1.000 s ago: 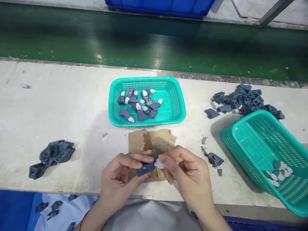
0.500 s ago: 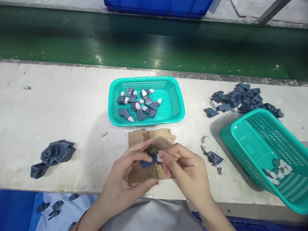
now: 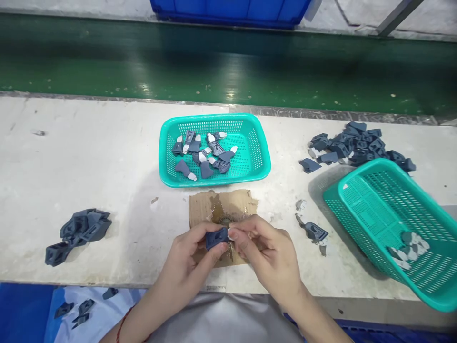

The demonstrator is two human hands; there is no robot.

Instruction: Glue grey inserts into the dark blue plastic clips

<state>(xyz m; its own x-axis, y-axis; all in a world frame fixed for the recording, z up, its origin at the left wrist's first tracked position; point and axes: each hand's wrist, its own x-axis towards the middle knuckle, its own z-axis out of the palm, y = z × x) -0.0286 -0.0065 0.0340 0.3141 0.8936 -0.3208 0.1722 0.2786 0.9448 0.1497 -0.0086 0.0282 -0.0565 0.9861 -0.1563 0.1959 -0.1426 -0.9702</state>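
Observation:
Between the thumb and fingers of my left hand [image 3: 194, 255] is a dark blue-grey plastic part [image 3: 216, 238] with a recessed face. At its right end, my right hand [image 3: 269, 252] pinches a small white piece [image 3: 231, 233] that meets the dark part. Both hands are over a torn cardboard piece [image 3: 200, 209], wet and stained, with a small round dark object [image 3: 226, 222] on it. Just beyond, a green basket [image 3: 214, 183] holds several dark parts with white ends [image 3: 206, 169].
A tilted green basket [image 3: 342, 209] at right holds small white and grey pieces [image 3: 410, 250]. Dark parts are heaped behind it [image 3: 357, 143], and a smaller pile [image 3: 85, 226] lies at left. One dark part [image 3: 316, 232] lies right of my hands. A green belt [image 3: 228, 66] runs along the back.
My left thumb and fingers have closed around the dark part, which has turned so its recessed face shows. The right hand keeps its pinch on the white piece.

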